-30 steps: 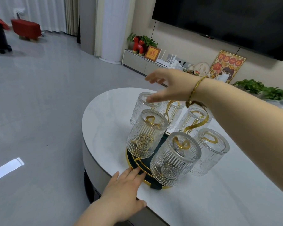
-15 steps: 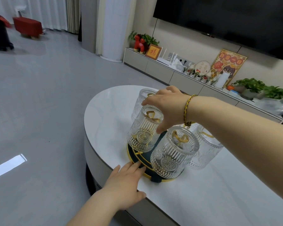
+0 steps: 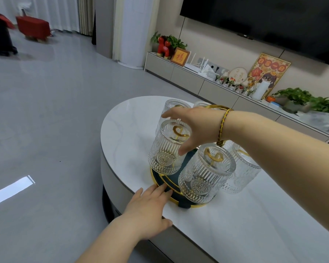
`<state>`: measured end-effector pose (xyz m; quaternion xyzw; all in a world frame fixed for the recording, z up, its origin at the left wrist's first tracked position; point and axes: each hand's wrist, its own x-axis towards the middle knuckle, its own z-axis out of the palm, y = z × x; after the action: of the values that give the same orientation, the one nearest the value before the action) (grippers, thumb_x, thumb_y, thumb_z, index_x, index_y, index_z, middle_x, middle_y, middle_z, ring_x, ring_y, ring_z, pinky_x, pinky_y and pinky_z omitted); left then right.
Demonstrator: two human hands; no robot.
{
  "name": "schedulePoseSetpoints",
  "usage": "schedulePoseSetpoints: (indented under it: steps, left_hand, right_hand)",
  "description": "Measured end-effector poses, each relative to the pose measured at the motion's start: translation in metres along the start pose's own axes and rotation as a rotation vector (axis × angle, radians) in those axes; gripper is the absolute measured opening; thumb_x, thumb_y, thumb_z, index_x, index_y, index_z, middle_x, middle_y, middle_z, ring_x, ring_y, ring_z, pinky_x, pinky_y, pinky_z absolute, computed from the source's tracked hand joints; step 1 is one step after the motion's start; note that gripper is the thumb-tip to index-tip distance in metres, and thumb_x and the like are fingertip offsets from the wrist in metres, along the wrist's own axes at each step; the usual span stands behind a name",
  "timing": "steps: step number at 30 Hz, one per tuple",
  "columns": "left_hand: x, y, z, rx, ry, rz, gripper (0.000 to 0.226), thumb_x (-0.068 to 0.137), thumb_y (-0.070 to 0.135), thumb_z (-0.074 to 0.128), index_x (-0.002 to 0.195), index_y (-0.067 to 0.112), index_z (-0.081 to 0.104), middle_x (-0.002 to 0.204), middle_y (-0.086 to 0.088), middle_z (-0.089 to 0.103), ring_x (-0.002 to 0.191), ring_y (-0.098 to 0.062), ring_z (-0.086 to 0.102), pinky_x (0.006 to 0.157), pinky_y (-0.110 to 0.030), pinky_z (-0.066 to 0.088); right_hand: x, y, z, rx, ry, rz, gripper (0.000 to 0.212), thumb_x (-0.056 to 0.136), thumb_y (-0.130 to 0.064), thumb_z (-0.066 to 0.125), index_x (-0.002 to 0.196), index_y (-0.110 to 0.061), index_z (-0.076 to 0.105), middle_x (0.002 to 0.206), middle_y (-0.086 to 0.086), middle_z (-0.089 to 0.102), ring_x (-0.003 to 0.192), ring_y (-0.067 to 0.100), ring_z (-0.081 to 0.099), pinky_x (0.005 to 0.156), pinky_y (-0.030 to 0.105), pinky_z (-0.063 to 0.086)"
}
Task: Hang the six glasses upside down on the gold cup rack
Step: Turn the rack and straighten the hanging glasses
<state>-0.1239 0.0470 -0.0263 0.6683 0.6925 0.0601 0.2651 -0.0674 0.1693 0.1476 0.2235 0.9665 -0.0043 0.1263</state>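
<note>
Resting flat on the bench edge at 6 o'clock of the rack: left hand, fingers together and straight, tips touching the rack's dark base, holding nothing. Gold cup rack sits on the bench with ribbed glasses upside down on its hooks. Front-left glass at 9 o'clock, gold hook visible through its bottom. A glass behind it at 11 o'clock. Right hand reaches in from 3 o'clock, fingers spread, thumb on the front-left glass's side, other fingers curved over its top; whether it is actually clamped I cannot tell. Front glass at 6 o'clock, another at 4 o'clock. Remaining glasses mostly hidden behind the arm.
</note>
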Motion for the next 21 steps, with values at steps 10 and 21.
schedulePoseSetpoints:
  steps: [10, 21]
  left_hand:
    - [0.001, 0.003, 0.001, 0.022, 0.009, -0.013, 0.073, 0.089, 0.041, 0.047, 0.145, 0.028, 0.002, 0.158, 0.005, -0.006, 0.145, -0.016, -0.004, 0.118, -0.041, -0.001]
    - [-0.001, 0.009, 0.001, 0.058, 0.011, -0.043, 0.074, 0.089, 0.042, 0.046, 0.145, 0.026, 0.002, 0.158, 0.004, -0.006, 0.145, -0.016, -0.003, 0.118, -0.04, 0.003]
  right_hand:
    - [-0.029, 0.009, -0.012, 0.165, 0.217, -0.025, 0.069, 0.066, -0.034, 0.07, 0.126, -0.022, 0.038, 0.127, -0.002, 0.05, 0.105, 0.008, 0.046, 0.09, 0.021, 0.035]
    - [-0.086, 0.017, 0.013, 0.352, 0.275, 0.071, 0.065, 0.064, -0.046, 0.062, 0.121, -0.023, 0.042, 0.108, -0.011, 0.048, 0.091, 0.005, 0.049, 0.082, 0.017, 0.042]
